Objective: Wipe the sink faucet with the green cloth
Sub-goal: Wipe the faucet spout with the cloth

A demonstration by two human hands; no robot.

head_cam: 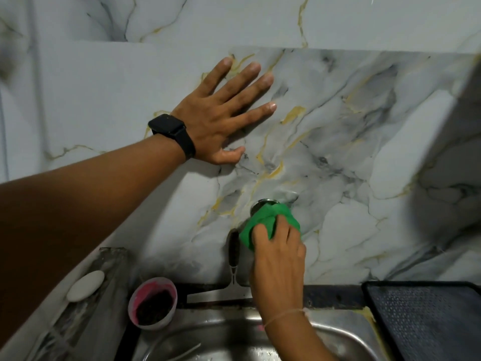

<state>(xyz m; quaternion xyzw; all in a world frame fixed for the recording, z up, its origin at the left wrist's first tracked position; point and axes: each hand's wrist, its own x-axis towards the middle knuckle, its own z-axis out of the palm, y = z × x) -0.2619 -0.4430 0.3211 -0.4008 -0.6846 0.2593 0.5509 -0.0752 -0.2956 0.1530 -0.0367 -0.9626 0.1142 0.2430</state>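
Note:
My right hand (279, 259) grips the green cloth (268, 222), which is wrapped around the wall-mounted faucet (263, 204). Only the faucet's chrome base flange against the marble wall shows above the cloth; the rest is hidden under the cloth and my hand. My left hand (223, 113), with a black watch on the wrist, lies flat with fingers spread on the marble wall, up and to the left of the faucet. It holds nothing.
A steel sink (229, 334) lies below. A plastic cup (153, 303) with pink and dark residue stands on its left rim. A white soap bar (86, 285) rests on the left ledge. A dark textured tray (426, 321) sits at the right.

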